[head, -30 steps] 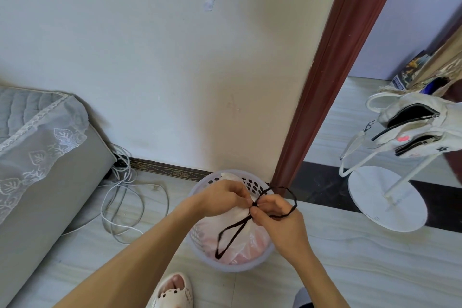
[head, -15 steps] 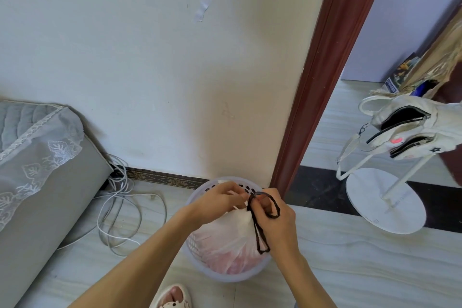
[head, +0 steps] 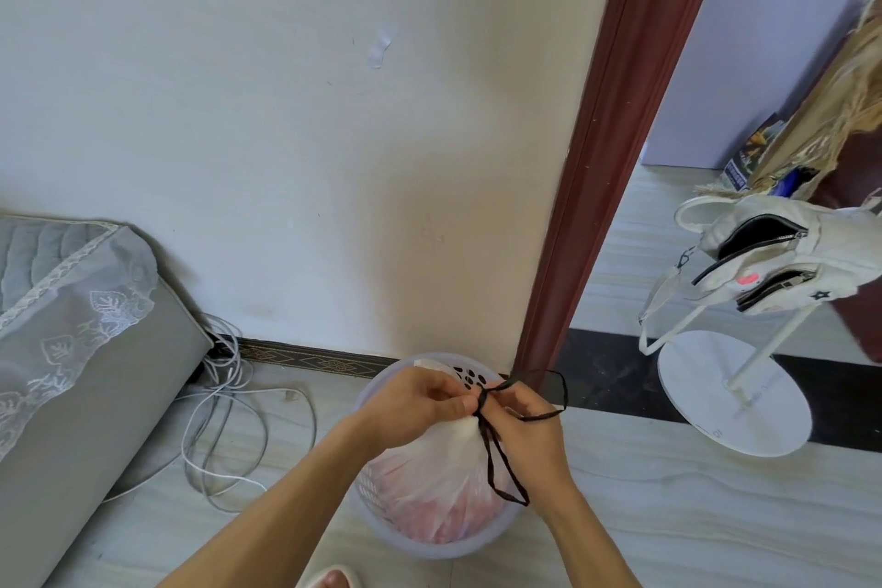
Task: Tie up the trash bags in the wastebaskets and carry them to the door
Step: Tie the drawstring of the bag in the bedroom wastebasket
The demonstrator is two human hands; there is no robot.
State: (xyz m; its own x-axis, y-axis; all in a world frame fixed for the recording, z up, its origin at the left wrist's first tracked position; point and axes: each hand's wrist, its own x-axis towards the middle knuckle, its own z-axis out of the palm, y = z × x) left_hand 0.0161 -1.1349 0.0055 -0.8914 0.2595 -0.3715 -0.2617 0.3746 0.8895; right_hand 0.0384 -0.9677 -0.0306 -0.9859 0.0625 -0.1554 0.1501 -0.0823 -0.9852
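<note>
A white translucent trash bag [head: 439, 477] with pinkish contents sits in a pale perforated wastebasket [head: 432, 540] on the floor by the wall. Its neck is gathered tight under a black drawstring [head: 501, 458]. My left hand [head: 420, 401] pinches the gathered neck and the string at the knot. My right hand [head: 530, 434] grips the string on the other side. One black loop stands out to the right above my right hand, and another hangs down over the bag.
A dark red door frame [head: 615, 148] rises right behind the basket, with the doorway to its right. A white round-based stand [head: 735, 401] holding a white bag [head: 782, 263] is beyond. White cables [head: 224, 415] and a grey covered sofa [head: 71, 349] lie left.
The hands stayed at the bag's neck while working the drawstring. The loop over my right hand has widened out to the right, and the hanging loop has lengthened.
</note>
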